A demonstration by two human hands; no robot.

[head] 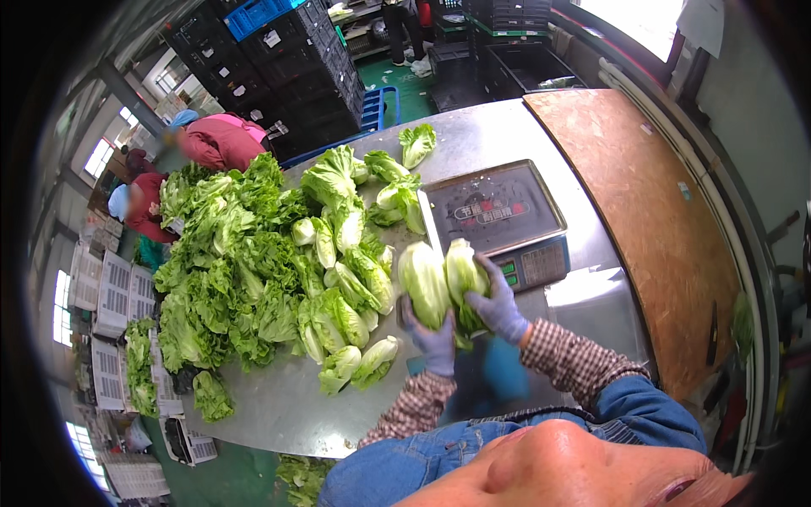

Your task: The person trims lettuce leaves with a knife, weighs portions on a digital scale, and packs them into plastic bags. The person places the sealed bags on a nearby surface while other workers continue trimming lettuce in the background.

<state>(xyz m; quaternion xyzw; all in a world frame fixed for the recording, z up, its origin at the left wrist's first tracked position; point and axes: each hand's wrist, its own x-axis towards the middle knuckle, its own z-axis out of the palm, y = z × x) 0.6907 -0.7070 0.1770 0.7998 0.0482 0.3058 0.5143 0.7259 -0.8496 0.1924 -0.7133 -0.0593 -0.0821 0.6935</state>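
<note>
My left hand (431, 342), in a pale purple glove, holds a head of romaine lettuce (423, 285) with its pale base pointing away from me. Close beside it, my right hand (500, 301), gloved alike, grips a second lettuce head (466, 272). Both heads are above the steel table, at the near left corner of a digital scale (497, 206). Nothing lies on the scale's dark platform except small specks. Trimmed lettuce heads (345, 317) lie to the left of my hands, and a large pile of leafy lettuce (234, 266) spreads beyond them.
The steel table (285, 412) adjoins a wooden board (659, 222) on the right. Black crates (279, 76) stand stacked behind the table, near a blue trolley frame (380, 108). Two people (218, 142) in red work at the far left. White crates (114, 291) stand left of the table.
</note>
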